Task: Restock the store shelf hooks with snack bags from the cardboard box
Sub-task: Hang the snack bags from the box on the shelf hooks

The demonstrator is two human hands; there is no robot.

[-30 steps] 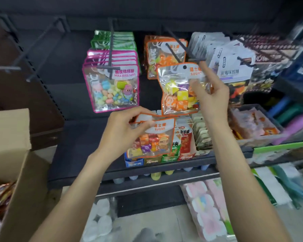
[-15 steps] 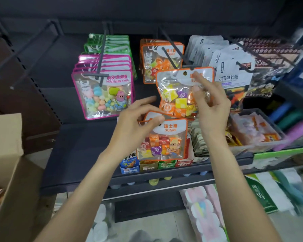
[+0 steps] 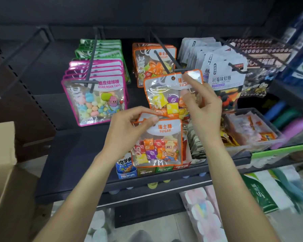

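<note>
You stand in front of a dark store shelf (image 3: 73,154) with black metal hooks coming out of the back panel. Your left hand (image 3: 128,130) pinches the top edge of an orange-framed sugar candy bag (image 3: 157,145) between thumb and curled fingers, low in front of the shelf edge. Your right hand (image 3: 203,109) holds a second orange candy bag (image 3: 164,95) with its fingers curled round the right side, and the index finger points up at the bag's white header. The hang hole of this bag is just below the tip of the middle hook (image 3: 164,65); I cannot tell if the bag is on the hook.

Behind it, more orange bags (image 3: 145,67) hang on the same hook. To the left, pink-framed marshmallow bags (image 3: 94,98) hang in a row, with green bags (image 3: 101,48) behind them. To the right hang white pouches (image 3: 224,75), and further right some dark packets that are blurred. Two hooks at the far left carry nothing.

On the shelf board small boxed snacks (image 3: 126,170) stand under the left hand's bag, and a clear tray with orange packets (image 3: 248,131) is at the right. The cardboard box (image 3: 5,172) is at the left edge, open. Below the shelf there are pastel packs (image 3: 201,212) near the floor.
</note>
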